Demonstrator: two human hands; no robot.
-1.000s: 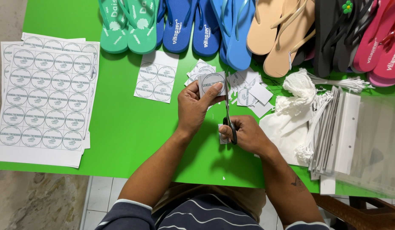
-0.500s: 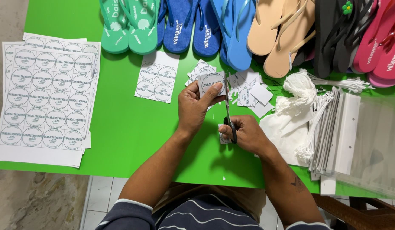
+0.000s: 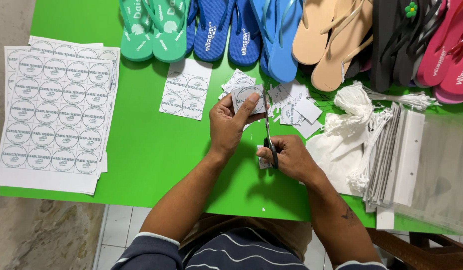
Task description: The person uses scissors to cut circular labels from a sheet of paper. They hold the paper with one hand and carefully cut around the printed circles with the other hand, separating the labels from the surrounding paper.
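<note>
My left hand [image 3: 230, 123] pinches a small white paper label [image 3: 245, 96] printed with a round emblem, held above the green table [image 3: 141, 150]. My right hand [image 3: 287, 156] grips black-handled scissors [image 3: 268, 132], whose blades point up along the label's right edge. A small paper offcut [image 3: 264, 163] lies under my right hand. Cut label squares [image 3: 296, 107] are heaped just beyond both hands. A small sheet with several round labels [image 3: 185, 89] lies left of my left hand.
Stacked sheets of round labels [image 3: 54, 112] cover the table's left side. Flip-flops in green [image 3: 152, 27], blue [image 3: 241, 30], tan [image 3: 331, 40], black and pink [image 3: 449, 50] line the far edge. White string ties [image 3: 356, 107] and clear bags with white headers [image 3: 421, 160] lie at the right.
Both hands stay in nearly the same place. The scissors have shifted only slightly along the label's edge.
</note>
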